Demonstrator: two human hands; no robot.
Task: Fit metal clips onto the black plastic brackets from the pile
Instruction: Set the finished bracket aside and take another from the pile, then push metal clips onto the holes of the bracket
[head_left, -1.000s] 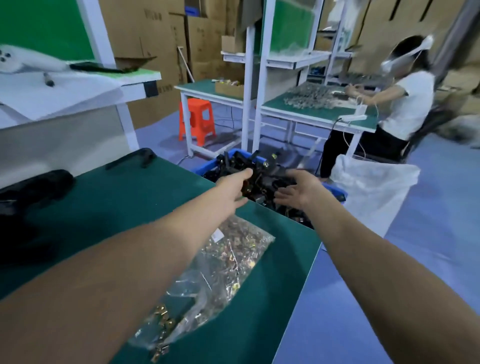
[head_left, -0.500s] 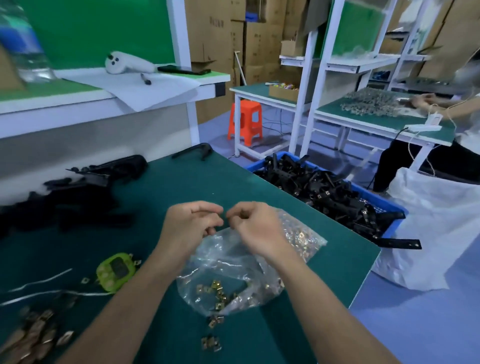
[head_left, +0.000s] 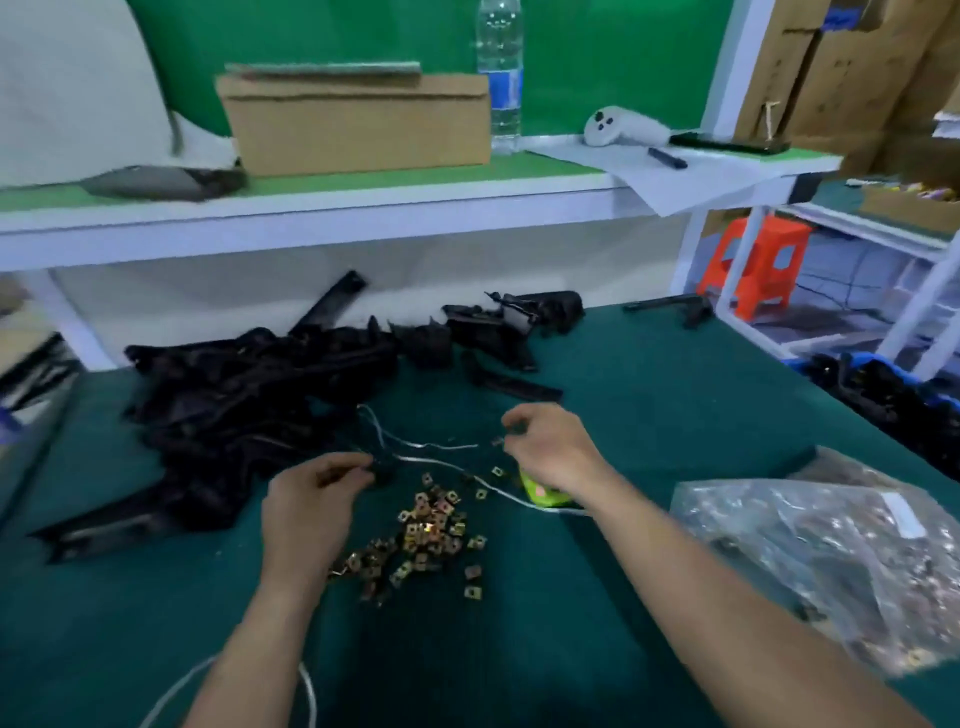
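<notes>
Clips: small brass-coloured metal clips (head_left: 426, 525) heaped between your hands.
Brackets: black plastic bracket pile (head_left: 234, 395) beyond-left of that heap, nearer your left hand (head_left: 311, 499).
Grip: right hand (head_left: 550, 449) and left both curled; contents, cannot tell.

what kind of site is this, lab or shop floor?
Probably a small factory assembly bench: a pile of black plastic brackets and loose metal clips on a green-matted workbench, with cardboard cartons stacked behind.

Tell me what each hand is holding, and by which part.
Right hand seems to pinch a metal clip at its edge; left hand curls, contents too blurred.
</notes>
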